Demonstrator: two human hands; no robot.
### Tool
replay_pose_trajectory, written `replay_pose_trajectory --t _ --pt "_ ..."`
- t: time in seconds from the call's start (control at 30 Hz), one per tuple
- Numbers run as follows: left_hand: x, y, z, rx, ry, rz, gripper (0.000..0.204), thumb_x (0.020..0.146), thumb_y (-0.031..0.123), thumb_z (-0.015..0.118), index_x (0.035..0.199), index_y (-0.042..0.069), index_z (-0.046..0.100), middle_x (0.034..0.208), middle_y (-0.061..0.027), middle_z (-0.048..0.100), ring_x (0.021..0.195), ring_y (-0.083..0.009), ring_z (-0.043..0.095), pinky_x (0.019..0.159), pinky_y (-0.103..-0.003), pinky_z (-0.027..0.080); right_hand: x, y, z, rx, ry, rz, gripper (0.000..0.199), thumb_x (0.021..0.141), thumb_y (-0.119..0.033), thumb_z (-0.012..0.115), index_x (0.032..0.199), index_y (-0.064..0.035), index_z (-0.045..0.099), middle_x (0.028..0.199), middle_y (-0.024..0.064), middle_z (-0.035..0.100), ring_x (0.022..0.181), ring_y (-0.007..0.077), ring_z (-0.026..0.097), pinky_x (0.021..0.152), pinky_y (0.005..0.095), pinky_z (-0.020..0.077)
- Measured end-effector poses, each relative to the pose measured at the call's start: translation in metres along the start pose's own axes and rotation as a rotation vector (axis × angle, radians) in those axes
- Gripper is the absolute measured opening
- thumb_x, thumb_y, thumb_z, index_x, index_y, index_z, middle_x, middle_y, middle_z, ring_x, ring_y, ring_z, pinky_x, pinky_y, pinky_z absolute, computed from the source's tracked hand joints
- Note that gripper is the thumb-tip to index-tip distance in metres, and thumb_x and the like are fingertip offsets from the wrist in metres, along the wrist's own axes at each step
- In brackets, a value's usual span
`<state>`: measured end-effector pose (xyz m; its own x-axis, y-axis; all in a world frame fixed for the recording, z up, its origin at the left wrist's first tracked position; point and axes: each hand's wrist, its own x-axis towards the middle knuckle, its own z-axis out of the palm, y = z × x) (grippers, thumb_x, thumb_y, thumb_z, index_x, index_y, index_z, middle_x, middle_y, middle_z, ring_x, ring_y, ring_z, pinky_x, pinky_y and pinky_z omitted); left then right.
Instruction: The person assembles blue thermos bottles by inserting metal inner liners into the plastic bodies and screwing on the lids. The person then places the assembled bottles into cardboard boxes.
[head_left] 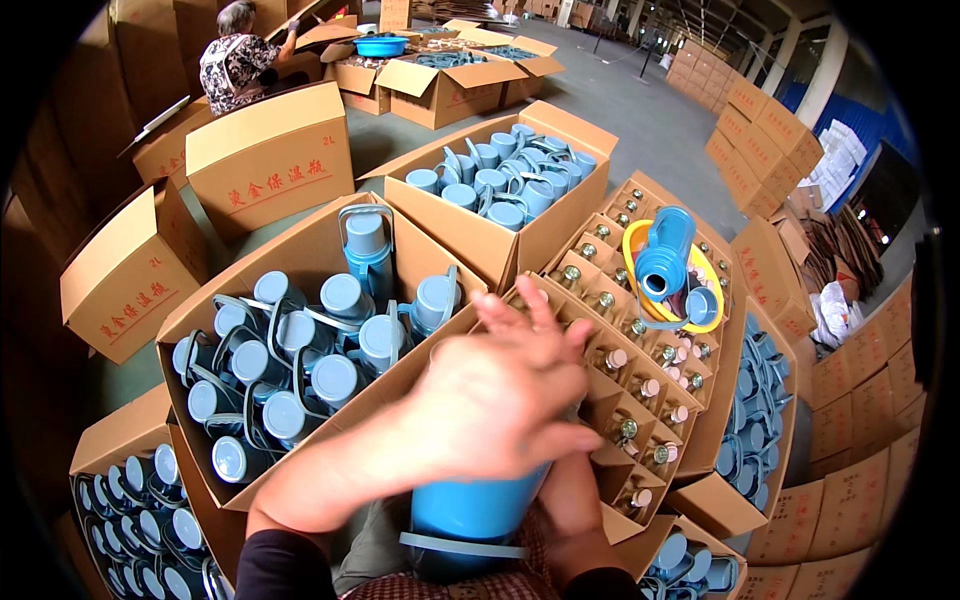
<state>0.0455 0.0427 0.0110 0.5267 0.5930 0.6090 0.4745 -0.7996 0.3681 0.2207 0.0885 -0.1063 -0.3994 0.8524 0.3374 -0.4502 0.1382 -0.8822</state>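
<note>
A blue thermos flask (pixel 470 510) stands upright, close against my body, with a band round its lower end. My left hand (pixel 490 395) reaches across over its upper part. The fingers of that hand are stretched and spread, somewhat smeared by motion, and hide the top of the flask. My right hand (pixel 570 490) is at the flask's right side, gripping it, though its fingers are mostly behind the left hand. Just beyond, an open carton (pixel 330 425) holds several blue thermos flasks (pixel 340 295) with lids and handles.
At right, a divided carton (pixel 670 430) holds glass liners (pixel 627 428). On it sits a yellow basin (pixel 712 325) with a blue flask casing (pixel 668 250) and a blue cup (pixel 700 305). More flask cartons (pixel 490 240) surround me. A person (pixel 240 65) works far left; stacked cartons (pixel 765 140) stand far right.
</note>
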Motion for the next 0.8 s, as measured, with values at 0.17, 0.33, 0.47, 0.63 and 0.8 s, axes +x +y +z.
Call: replay_pose_trajectory --t 0.17,0.33,0.47,0.63,0.8 --pt "-0.029 -0.061 -0.001 -0.456 0.072 0.283 0.022 0.077 0.027 0.068 0.078 0.005 0.069 0.072 -0.0069 0.054 0.068 -0.0243 0.055 0.07 -0.042 0.048 -0.002 0.0 -0.001 0.012 -0.144 -0.023 0.109 0.076 -0.085 0.017 0.13 0.0047 0.048 0.119 0.0274 0.058 0.121 0.0348 0.049 0.104 0.0459 0.0353" --pt "-0.016 -0.043 -0.007 -0.283 -0.004 0.153 0.02 0.076 0.025 0.068 0.075 0.005 0.067 0.077 -0.0077 0.056 0.067 -0.0251 0.054 0.059 -0.035 0.045 0.002 -0.011 0.006 -0.024 0.014 0.092 0.105 0.078 -0.083 0.022 0.124 0.0064 0.053 0.116 0.0257 0.06 0.112 0.0302 0.056 0.097 0.0371 0.0428" --pt "-0.012 -0.021 0.002 -0.157 0.014 0.184 0.018 0.074 0.022 0.069 0.072 0.005 0.064 0.077 -0.007 0.056 0.066 -0.0271 0.055 0.058 -0.037 0.047 -0.001 -0.001 0.028 0.153 0.12 0.027 0.099 0.083 -0.079 0.019 0.11 0.0062 0.062 0.112 0.0221 0.063 0.108 0.032 0.058 0.103 0.0444 0.0352" --pt "-0.032 -0.059 0.004 -0.67 0.115 0.149 0.029 0.078 0.029 0.065 0.075 0.001 0.069 0.072 -0.0079 0.057 0.064 -0.0208 0.053 0.057 -0.031 0.042 -0.007 -0.017 0.01 -0.341 -0.038 -0.278 0.081 0.092 -0.06 0.02 0.092 0.0055 0.068 0.091 0.0202 0.069 0.101 0.0341 0.062 0.101 0.0496 0.0345" --pt "-0.079 -0.09 0.071 -1.075 0.303 -0.333 0.028 0.089 0.023 0.056 0.1 0.0 0.068 0.107 -0.0145 0.061 0.097 -0.0199 0.057 0.087 -0.032 0.043 -0.019 -0.043 0.0 -0.25 -0.338 -0.502 0.071 0.096 -0.057 0.024 0.108 0.0018 0.063 0.105 0.0229 0.065 0.106 0.0378 0.059 0.104 0.049 0.0332"
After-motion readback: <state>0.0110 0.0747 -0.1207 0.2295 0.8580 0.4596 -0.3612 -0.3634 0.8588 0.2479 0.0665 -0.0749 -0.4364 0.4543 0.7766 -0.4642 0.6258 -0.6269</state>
